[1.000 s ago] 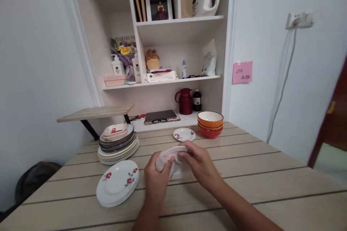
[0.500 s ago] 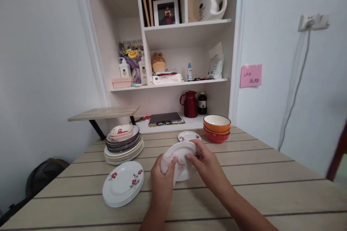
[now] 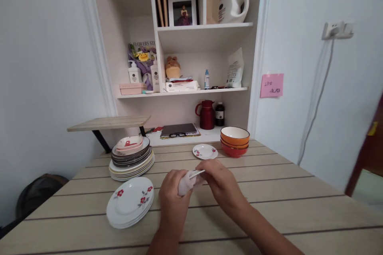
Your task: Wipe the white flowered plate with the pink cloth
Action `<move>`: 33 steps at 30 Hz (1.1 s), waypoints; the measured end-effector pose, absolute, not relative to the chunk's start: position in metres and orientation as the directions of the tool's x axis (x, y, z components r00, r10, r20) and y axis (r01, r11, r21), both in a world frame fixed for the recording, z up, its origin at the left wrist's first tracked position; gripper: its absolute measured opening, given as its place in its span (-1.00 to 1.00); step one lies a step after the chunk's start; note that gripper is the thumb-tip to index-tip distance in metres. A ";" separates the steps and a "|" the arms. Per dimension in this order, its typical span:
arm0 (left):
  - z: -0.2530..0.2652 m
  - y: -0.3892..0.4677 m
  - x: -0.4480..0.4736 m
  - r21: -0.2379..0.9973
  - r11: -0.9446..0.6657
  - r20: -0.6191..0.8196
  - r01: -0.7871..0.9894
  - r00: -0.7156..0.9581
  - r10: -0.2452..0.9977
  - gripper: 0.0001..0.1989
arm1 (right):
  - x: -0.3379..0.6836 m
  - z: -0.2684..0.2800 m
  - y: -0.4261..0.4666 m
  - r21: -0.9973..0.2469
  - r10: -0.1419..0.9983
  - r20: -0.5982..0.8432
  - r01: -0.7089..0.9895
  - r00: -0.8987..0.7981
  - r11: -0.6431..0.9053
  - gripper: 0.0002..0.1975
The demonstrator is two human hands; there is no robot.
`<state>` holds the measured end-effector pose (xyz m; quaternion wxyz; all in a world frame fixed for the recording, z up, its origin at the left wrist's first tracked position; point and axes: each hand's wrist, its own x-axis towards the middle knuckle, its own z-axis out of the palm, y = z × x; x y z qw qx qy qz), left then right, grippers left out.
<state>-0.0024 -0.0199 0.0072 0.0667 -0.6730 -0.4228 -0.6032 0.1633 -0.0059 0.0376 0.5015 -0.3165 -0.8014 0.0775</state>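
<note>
Above the middle of the table I hold a white plate (image 3: pixel 197 173), tipped so that only its thin edge shows between my hands. My left hand (image 3: pixel 172 196) is closed on a pale pink cloth (image 3: pixel 184 184) wrapped over the plate's left side. My right hand (image 3: pixel 224 186) grips the plate's other side, with its fingers bent over the top. To the left lies a stack of white plates with red flowers (image 3: pixel 129 201). A single small flowered plate (image 3: pixel 205 151) rests flat beyond my hands.
Orange and red bowls (image 3: pixel 235 140) stand nested at the back right. At the back left is a taller pile of plates (image 3: pixel 131 163) topped by pink dishes (image 3: pixel 129 143), near a small raised shelf (image 3: pixel 109 122). A red jug (image 3: pixel 207 115) stands behind the table.
The plate has turned from showing its face to standing edge-on. My right hand has rolled over its top edge, and the cloth stays in my left hand. The view has shifted slightly.
</note>
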 end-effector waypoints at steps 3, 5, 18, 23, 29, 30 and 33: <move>0.009 -0.017 0.000 0.639 -0.572 0.745 0.514 -0.230 0.626 -0.83 | 0.162 0.038 -0.004 -0.622 0.681 0.685 0.279 -0.259 0.732 -0.84; 0.010 -0.016 0.003 0.793 -0.494 0.601 0.357 -0.325 0.730 -0.76 | 0.160 0.039 -0.004 -0.788 0.792 0.572 0.124 -0.214 0.602 -0.90; 0.011 -0.014 0.004 0.941 -0.333 0.328 0.059 -0.400 0.856 -0.68 | 0.152 0.035 -0.004 -0.926 0.927 0.364 -0.143 -0.092 0.349 -0.69; 0.009 -0.017 0.006 0.805 -0.495 0.576 0.328 -0.228 0.785 -0.85 | 0.161 0.047 -0.010 -0.663 0.720 0.677 0.299 -0.153 0.686 -0.73; 0.007 -0.019 0.007 0.665 -0.567 0.693 0.487 -0.118 0.711 -0.86 | 0.164 0.051 -0.013 -0.623 0.712 0.613 0.345 -0.342 0.702 -0.84; 0.007 -0.020 0.007 0.667 -0.558 0.692 0.494 -0.134 0.709 -0.86 | 0.164 0.051 -0.013 -0.645 0.719 0.609 0.318 -0.335 0.695 -0.84; 0.007 -0.019 0.007 0.702 -0.524 0.665 0.483 -0.182 0.724 -0.82 | 0.163 0.049 -0.012 -0.776 0.784 0.540 0.178 -0.308 0.605 -0.87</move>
